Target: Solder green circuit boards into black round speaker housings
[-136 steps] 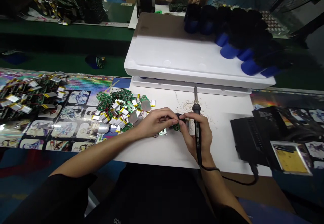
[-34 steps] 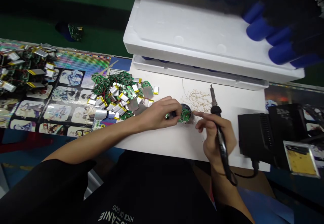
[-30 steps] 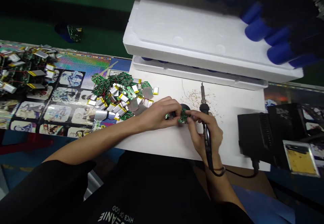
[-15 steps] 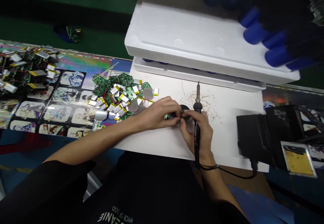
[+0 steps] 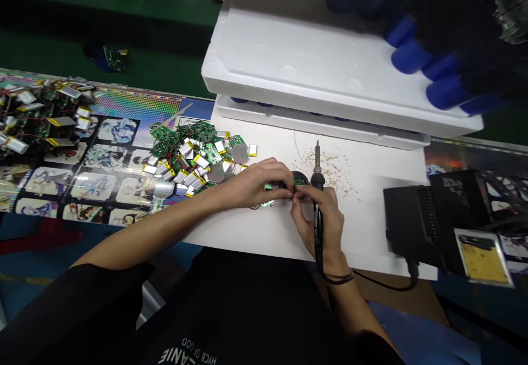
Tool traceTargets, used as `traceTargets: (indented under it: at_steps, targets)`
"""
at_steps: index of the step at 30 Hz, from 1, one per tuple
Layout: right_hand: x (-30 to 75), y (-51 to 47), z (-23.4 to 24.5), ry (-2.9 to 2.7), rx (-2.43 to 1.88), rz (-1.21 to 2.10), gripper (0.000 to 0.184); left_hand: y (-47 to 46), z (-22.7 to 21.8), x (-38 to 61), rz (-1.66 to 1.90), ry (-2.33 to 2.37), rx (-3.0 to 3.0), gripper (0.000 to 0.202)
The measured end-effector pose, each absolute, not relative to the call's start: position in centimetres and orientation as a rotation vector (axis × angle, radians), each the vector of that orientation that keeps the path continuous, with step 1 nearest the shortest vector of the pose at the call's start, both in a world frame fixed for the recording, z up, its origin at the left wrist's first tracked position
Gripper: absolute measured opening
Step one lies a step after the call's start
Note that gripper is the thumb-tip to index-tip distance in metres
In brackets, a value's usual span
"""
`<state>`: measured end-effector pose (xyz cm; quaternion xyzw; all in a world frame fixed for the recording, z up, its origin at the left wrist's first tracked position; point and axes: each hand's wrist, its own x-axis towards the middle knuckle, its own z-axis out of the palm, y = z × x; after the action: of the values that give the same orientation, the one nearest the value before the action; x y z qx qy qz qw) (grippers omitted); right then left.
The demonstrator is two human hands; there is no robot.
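Note:
My left hand (image 5: 253,184) pinches a small green circuit board (image 5: 272,187) from the left, with a round black disc (image 5: 300,177) wired or fixed at its far end. My right hand (image 5: 319,219) grips a black soldering iron (image 5: 317,225), whose metal tip (image 5: 317,153) points away from me. Its fingertips also touch the board's right end. My fingers hide much of the board. Just left of my left hand lies a heap of green circuit boards and silver pouch batteries (image 5: 192,159).
The heap rests on a white work sheet (image 5: 363,238) scattered with solder scraps (image 5: 330,164). A white foam box (image 5: 313,62) with blue cylinders (image 5: 412,57) stands beyond it. A black soldering station (image 5: 412,225) and a yellow sponge tray (image 5: 482,258) sit right. More wired boards (image 5: 37,123) lie left.
My right hand has returned from its spread position to the board, and both hands now close around it. The soldering iron has swung from leaning right to nearly straight. The view has shifted slightly.

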<state>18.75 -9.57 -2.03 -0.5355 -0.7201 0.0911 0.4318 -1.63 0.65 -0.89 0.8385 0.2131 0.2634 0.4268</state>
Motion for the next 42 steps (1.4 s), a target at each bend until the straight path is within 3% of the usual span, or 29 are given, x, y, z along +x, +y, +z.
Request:
traceTargets:
  at_steps: [14,17,20,23,32,42]
  targets:
    - [20.8,-10.5,-2.1,-1.709,-1.365,0.335,0.042,0.0,-0.3,-1.4,0.696,0.501,2.651,0.018]
    - [21.1,-10.9,-1.0,-1.530,-1.344,0.416,0.029,-0.2,-0.1,-1.4,0.679,0.536,2.752,0.019]
    - [21.8,-11.4,0.0,-1.243,-1.256,0.511,0.040,-0.2,0.0,-1.3,0.673,0.541,2.785,0.019]
    - [22.8,-12.6,0.5,-1.141,-1.241,0.450,0.034,-0.2,-0.1,-1.3,0.685,0.538,2.769,0.018]
    - [23.9,-15.8,1.0,-1.683,-1.378,0.109,0.009,-0.2,-0.1,-1.3,0.633,0.558,2.711,0.021]
    - [23.5,-14.4,1.1,-1.820,-1.293,0.029,0.011,-0.1,-0.2,-1.3,0.645,0.553,2.726,0.025]
